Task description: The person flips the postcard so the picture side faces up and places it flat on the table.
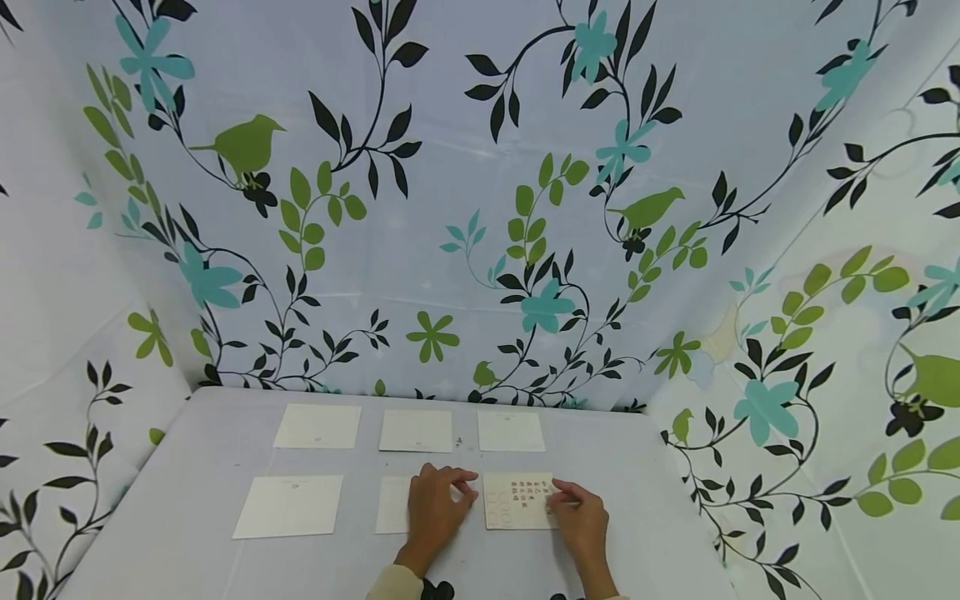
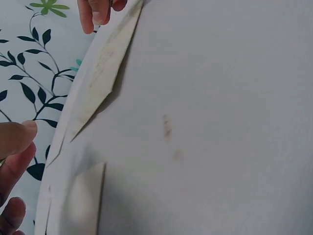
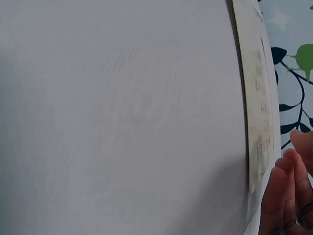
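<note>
A cream card [image 1: 498, 504] with rows of small red marks lies on the pale table, face up. My right hand [image 1: 583, 515] is at its right edge, thumb and fingertips close together; whether they pinch the card is unclear. In the right wrist view the right fingers [image 3: 279, 188] appear by the card's marked side [image 3: 259, 112]. To the card's left is my left hand [image 1: 438, 504], thumb and forefinger apart with a gap between them, partly covering a blank card [image 1: 390, 507]. The left wrist view shows the left thumb [image 2: 19, 134] and fingers with nothing between them.
Several other cream cards lie in two rows: one at the front left [image 1: 288, 506], and a back row with a left card [image 1: 317, 425], a middle card [image 1: 416, 431] and a right card [image 1: 512, 432]. A patterned curtain [image 1: 450, 208] hangs behind the table [image 1: 187, 483].
</note>
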### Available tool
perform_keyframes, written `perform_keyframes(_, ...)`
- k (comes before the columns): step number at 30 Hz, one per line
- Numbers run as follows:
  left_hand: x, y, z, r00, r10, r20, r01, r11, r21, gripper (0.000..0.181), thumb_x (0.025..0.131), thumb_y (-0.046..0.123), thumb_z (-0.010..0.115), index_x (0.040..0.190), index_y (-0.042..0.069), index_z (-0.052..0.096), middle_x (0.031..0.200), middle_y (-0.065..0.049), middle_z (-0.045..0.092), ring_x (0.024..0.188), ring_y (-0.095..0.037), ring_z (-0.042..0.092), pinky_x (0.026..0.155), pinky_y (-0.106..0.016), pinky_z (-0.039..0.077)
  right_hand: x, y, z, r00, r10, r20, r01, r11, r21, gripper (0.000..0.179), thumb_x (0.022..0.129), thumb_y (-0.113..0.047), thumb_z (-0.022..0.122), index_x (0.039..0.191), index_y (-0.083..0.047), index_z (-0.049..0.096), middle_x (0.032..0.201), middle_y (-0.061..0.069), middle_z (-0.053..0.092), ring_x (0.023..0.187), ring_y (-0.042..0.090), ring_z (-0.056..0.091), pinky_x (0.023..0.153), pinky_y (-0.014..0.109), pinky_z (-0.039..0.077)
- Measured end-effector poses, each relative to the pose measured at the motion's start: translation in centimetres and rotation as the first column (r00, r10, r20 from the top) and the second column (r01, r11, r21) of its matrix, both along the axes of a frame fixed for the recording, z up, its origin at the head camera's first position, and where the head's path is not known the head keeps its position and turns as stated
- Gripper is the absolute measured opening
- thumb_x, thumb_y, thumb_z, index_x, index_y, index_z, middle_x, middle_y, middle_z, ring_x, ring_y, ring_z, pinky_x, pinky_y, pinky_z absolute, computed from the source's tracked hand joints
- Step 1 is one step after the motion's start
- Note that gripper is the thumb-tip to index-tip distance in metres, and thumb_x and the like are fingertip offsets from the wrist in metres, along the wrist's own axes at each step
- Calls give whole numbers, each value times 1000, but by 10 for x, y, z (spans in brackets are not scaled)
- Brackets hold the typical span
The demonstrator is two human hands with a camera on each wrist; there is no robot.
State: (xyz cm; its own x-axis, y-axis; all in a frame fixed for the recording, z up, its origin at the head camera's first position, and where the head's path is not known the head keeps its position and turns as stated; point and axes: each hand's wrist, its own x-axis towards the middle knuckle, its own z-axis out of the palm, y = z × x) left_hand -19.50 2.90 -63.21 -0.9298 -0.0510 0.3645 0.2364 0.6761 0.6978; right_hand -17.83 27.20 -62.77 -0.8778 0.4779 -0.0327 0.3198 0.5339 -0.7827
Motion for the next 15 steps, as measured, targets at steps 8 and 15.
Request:
perform_keyframes(8,3,-20,10,999,-35,19,32,994,101,30,75,16,96,101,27,85,74,20,72,78,-12,52,76,-34,36,0,-24,7,998,34,-61,-39,996,-83,30,88,-8,83,117,-14,80,94,0,77,77,14,65,61,23,54)
perform_keyframes(15,9,-41,11,996,-39,83,27,990,135,32,77,17,95,104,31,84,79,21,74,83,-15,56,79,-33,41,0,-40,8,992,75,-106,-90,985,-146,32,86,-5,84,117,-12,81,98,2,80,73,13,66,58,23,55)
